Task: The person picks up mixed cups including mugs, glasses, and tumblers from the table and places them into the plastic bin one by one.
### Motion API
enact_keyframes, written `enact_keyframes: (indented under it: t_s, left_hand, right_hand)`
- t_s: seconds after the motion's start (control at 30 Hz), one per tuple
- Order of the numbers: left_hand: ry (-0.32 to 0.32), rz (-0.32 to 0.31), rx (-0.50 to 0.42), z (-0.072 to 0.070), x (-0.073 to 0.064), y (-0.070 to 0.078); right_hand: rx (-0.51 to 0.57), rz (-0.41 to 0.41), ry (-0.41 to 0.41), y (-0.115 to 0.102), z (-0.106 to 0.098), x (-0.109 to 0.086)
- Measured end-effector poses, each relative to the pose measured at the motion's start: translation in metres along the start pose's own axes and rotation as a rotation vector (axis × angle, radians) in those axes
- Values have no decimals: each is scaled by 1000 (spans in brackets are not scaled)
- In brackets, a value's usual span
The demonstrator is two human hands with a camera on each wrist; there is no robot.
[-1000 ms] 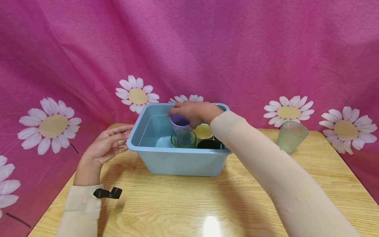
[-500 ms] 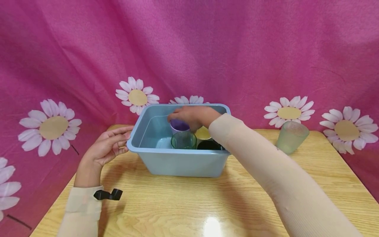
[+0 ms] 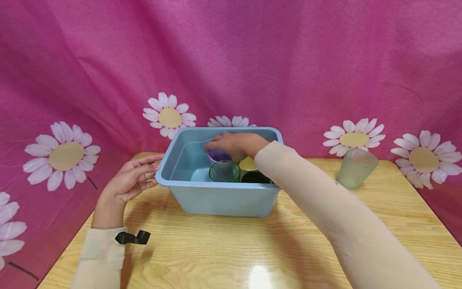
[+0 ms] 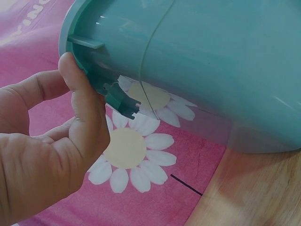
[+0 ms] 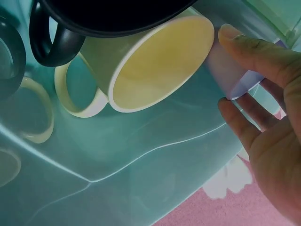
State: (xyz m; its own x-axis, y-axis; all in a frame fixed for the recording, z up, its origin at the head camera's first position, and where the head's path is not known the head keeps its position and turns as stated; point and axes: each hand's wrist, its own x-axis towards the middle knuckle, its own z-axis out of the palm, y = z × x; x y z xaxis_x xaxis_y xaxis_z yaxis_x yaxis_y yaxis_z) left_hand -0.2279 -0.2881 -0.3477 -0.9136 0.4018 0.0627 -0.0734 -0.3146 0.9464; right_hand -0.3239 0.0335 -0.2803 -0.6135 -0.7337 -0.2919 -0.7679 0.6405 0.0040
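Note:
A pale blue plastic tub (image 3: 220, 199) stands on the table. Inside it, my right hand (image 3: 236, 145) grips a purple cup (image 3: 218, 155) by its upper part, behind a clear green glass (image 3: 224, 171). Beside these, a mug with a yellow inside (image 5: 162, 66) and a black mug (image 5: 59, 44) stand in the right half, partly hidden by my right arm in the head view. My left hand (image 3: 131, 176) touches the tub's left rim with its fingertips, fingers mostly extended. The left wrist view shows a fingertip against the rim's edge (image 4: 66, 35).
A frosted pale green tumbler (image 3: 357, 168) sits on the wooden table (image 3: 202, 257) right of the tub, tilted in this view. A pink cloth (image 3: 288, 72) with white daisies hangs close behind the table. The tub's left half shows its bare floor (image 3: 198, 174).
My right hand has moved down a little with the purple cup, deeper into the tub. The left hand stays at the rim.

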Motion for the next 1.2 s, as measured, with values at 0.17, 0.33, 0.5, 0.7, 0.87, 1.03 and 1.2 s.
enact_keyframes:
  t_s: [0.17, 0.33, 0.5, 0.7, 0.87, 1.03, 1.2]
  left_hand:
    - [0, -1, 1, -1, 0, 0]
    - [5, -4, 4, 0, 0, 1]
    - [2, -3, 2, 0, 0, 1]
    - [-1, 0, -9, 0, 0, 0]
    - [-4, 4, -6, 1, -1, 0]
    - [-1, 2, -8, 2, -2, 0]
    - [-1, 4, -1, 4, -2, 0]
  right_hand:
    - [-4, 1, -4, 0, 0, 1]
    - [-8, 4, -14, 1, -2, -1]
    - [8, -16, -4, 4, -5, -2]
    - [33, -19, 16, 6, -11, -4]
    - [69, -4, 61, 3, -20, -11]
    - [108, 37, 75, 1, -32, -21]
    - [143, 48, 119, 6, -42, -34]
